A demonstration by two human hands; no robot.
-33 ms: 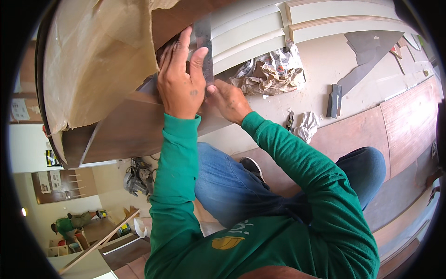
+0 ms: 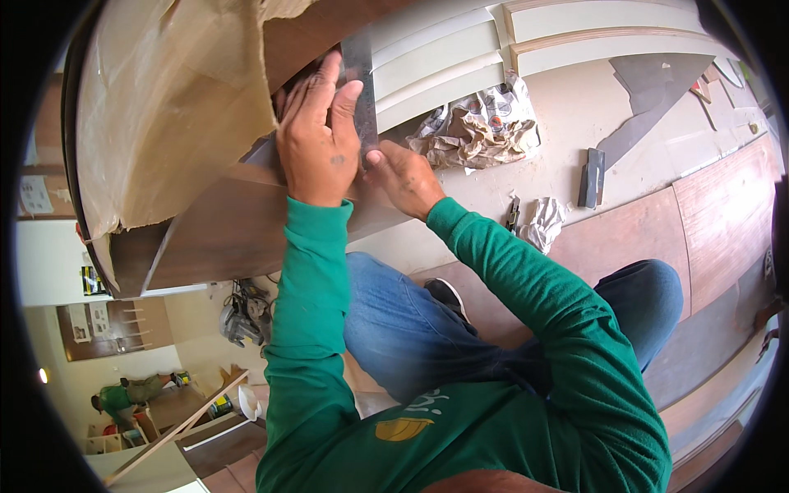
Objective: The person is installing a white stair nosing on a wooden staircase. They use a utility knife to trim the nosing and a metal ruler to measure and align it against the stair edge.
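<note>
My left hand [image 2: 320,160] lies against the brown cabinet panel [image 2: 316,33], its fingers stretched out and the thumb held apart. Some of its fingertips are hidden in the dark gap under the panel. Just right of the thumb stands a narrow grey strip [image 2: 358,90], thin and slightly see-through at its edge. My right hand [image 2: 407,179] is closed at the near end of this strip, with thumb and fingers pinching it. Torn brown masking paper [image 2: 177,107] covers the face of the cabinet to the left.
Crumpled paper [image 2: 477,131] lies by white drawer fronts [image 2: 444,62]. A dark sanding block [image 2: 591,177] and a paper scrap [image 2: 544,223] rest on the floor. A power tool [image 2: 244,312] stands at left. Another person [image 2: 123,397] works farther off at lower left.
My left hand has shifted very slightly left and toward me. The right hand and the strip stay nearly in place.
</note>
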